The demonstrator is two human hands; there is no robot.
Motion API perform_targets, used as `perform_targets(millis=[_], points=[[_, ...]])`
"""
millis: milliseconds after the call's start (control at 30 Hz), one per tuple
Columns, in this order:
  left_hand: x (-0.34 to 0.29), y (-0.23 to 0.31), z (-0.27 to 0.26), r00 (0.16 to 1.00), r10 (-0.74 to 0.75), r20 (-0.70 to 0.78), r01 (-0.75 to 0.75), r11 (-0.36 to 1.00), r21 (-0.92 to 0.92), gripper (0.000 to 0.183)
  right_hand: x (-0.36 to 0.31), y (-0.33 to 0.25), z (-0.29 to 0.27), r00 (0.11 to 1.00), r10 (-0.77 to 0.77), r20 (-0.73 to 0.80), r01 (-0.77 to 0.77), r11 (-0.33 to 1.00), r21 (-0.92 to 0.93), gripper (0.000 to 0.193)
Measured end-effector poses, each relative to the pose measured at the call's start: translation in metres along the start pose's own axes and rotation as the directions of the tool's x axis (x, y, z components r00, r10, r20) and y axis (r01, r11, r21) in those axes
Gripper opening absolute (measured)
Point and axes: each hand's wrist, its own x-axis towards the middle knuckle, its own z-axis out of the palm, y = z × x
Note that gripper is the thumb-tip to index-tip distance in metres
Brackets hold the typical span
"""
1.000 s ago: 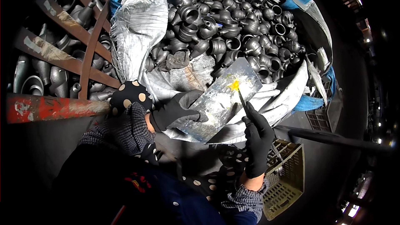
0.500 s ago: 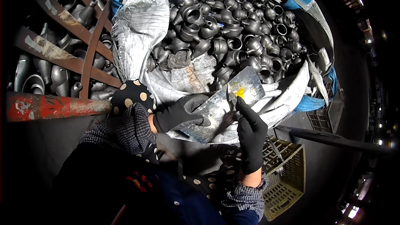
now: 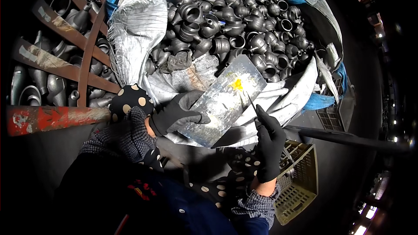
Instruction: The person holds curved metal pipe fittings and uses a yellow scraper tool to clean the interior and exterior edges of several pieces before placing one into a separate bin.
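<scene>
My left hand (image 3: 176, 115), in a dark glove, grips the lower left edge of a flat grey metal plate (image 3: 222, 104), thumb on top. The plate lies tilted over the near rim of a white woven bag (image 3: 139, 35) and is smeared with pale residue. A dab of bright yellow paste (image 3: 237, 84) sits near its upper end. In my gloved right hand (image 3: 271, 146), right of the plate, is a thin, dark scraper-like tool (image 3: 251, 100), seen nearly edge-on. Its tip points toward the yellow paste; whether it touches the plate I cannot tell.
Many dark grey metal castings (image 3: 261, 39) fill the bag. On the left, a rusty slatted metal crate (image 3: 65, 65) holds more castings, with a red bar (image 3: 56, 119) along its near side. A yellow-green plastic basket (image 3: 300, 191) and a dark bar (image 3: 348, 140) are at the right.
The right hand has drawn the tool back from the yellow paste, toward the lower right, and turned it edge-on. The left hand still holds the plate, and the whole view has shifted slightly.
</scene>
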Motion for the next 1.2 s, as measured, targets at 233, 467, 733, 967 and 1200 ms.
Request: perform_targets(millis=[233,467,733,967,1200], points=[[0.0,0.003,0.005,0.999,-0.033,-0.04,0.035,0.999,0.028,0.054,-0.002,0.0,0.002,0.995,-0.091,-0.048,0.067,0.929,-0.364,0.038],[-0.002,0.009,0.008,0.998,-0.045,-0.04,0.045,0.999,0.006,0.057,-0.003,0.001,0.002,0.992,-0.109,-0.061,0.072,0.901,-0.428,0.04],[-0.003,0.006,0.008,0.998,-0.042,-0.05,0.044,0.998,0.04,0.058,0.0,0.001,-0.001,0.995,-0.087,-0.04,0.063,0.912,-0.406,0.042],[-0.004,0.004,0.008,0.997,-0.056,-0.052,0.059,0.996,0.062,0.06,-0.002,0.006,-0.002,0.999,-0.044,0.001,0.04,0.909,-0.415,0.04],[-0.002,0.001,0.008,0.996,-0.065,-0.054,0.067,0.997,0.042,0.062,-0.003,0.015,-0.002,0.999,-0.033,0.015,0.036,0.951,-0.307,0.041]])
